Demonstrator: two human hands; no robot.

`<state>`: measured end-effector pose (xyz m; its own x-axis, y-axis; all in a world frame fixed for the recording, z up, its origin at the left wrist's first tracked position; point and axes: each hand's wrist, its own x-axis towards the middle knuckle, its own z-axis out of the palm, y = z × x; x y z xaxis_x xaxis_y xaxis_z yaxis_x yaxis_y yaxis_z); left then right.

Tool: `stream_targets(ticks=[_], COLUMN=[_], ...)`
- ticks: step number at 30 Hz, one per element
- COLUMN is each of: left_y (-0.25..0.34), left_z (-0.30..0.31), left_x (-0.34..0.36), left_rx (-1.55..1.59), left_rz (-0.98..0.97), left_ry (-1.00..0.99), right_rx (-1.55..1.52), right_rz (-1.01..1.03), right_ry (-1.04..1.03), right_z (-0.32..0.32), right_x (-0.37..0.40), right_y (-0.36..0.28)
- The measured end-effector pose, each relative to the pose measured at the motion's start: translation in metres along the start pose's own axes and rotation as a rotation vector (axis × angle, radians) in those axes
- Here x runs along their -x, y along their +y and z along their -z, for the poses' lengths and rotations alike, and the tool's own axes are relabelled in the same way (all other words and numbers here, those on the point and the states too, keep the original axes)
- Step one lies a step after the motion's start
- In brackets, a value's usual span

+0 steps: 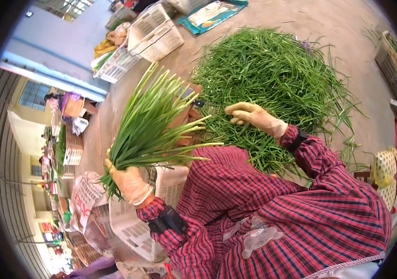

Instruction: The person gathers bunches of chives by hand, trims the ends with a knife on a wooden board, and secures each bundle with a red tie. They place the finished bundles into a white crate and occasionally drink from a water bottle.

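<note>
My left hand (128,184), in a pale thin glove, is wrapped round a thick bunch of garlic chives (149,123). The pale cut ends fan out up and to the right, and the dark leaf tips hang below the fist. My right hand (253,117), gloved too, hovers at the near left edge of a big loose heap of chives (273,69) on the floor. Its fingers are loosely bent, with nothing visible in them. Between the hands, partly behind the bunch, lies a dark object (192,96) that looks like a knife handle, by a brown wooden surface.
A white plastic crate (128,228) stands below my left hand. More white crates (156,35) and a blue-green sack (212,16) are at the back. On the right are a crate (396,69) and a yellow patterned bag (386,174). Market goods line the left side.
</note>
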<state>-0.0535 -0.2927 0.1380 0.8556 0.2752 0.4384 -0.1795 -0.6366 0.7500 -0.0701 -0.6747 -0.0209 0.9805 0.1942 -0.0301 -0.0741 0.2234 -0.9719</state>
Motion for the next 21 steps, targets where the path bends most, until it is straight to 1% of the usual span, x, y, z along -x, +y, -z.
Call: stream_targets(ticks=[2,4,5,6,7,8,10,11,12,13,14,16,17,18,20,21], left_y=[0.005,0.011,0.001,0.002,0.003,0.002,0.001,0.002,0.002,-0.001,-0.008,-0.004,-0.005,-0.005,-0.008,-0.01], left_z=[-0.002,-0.004,-0.009,-0.01,-0.012,-0.015,-0.023,-0.027,-0.03,-0.032,-0.033,-0.032,-0.039,-0.043,-0.046,-0.048], left_x=[0.003,0.007,0.006,0.006,0.006,0.007,0.01,0.012,0.012,0.01,0.006,-0.002,0.007,0.009,0.01,0.009], left_rx=[0.003,-0.08,0.121,0.123,0.101,0.076,0.092,0.13,0.166,0.121,0.12,-0.216,0.202,0.195,0.156,0.286], left_rz=[-0.013,-0.02,-0.028,-0.037,-0.052,-0.069,-0.097,-0.089,-0.078,-0.144,-0.146,-0.372,-0.097,-0.092,-0.157,-0.114], left_ry=[-0.011,-0.017,0.037,0.031,0.011,-0.01,-0.003,-0.019,-0.035,-0.033,-0.037,-0.04,-0.033,-0.034,0.002,-0.017], right_rx=[-0.007,-0.029,0.038,0.106,0.148,0.442,0.468,0.492,0.554,0.528,0.501,0.459,0.42,0.415,0.282,0.35], right_rz=[0.084,0.302,0.465,0.625,0.662,0.733,0.659,0.653,0.729,0.695,0.66,0.632,0.604,0.599,0.479,0.524], right_ry=[0.049,0.163,0.183,0.201,0.191,0.218,0.146,0.143,0.192,0.135,0.076,0.091,0.102,0.099,0.012,0.019], right_z=[-0.015,-0.024,-0.027,-0.03,-0.034,-0.032,-0.039,-0.043,-0.045,-0.043,-0.04,-0.04,-0.041,-0.042,-0.044,-0.045], right_x=[-0.008,-0.018,-0.024,-0.028,-0.031,-0.033,-0.033,-0.031,-0.033,-0.035,-0.036,-0.034,-0.032,-0.028,-0.02,-0.017], right_y=[-0.022,-0.03,-0.036,-0.043,-0.049,-0.054,-0.069,-0.075,-0.071,-0.068,-0.064,-0.058,-0.054,-0.053,-0.054,-0.059])
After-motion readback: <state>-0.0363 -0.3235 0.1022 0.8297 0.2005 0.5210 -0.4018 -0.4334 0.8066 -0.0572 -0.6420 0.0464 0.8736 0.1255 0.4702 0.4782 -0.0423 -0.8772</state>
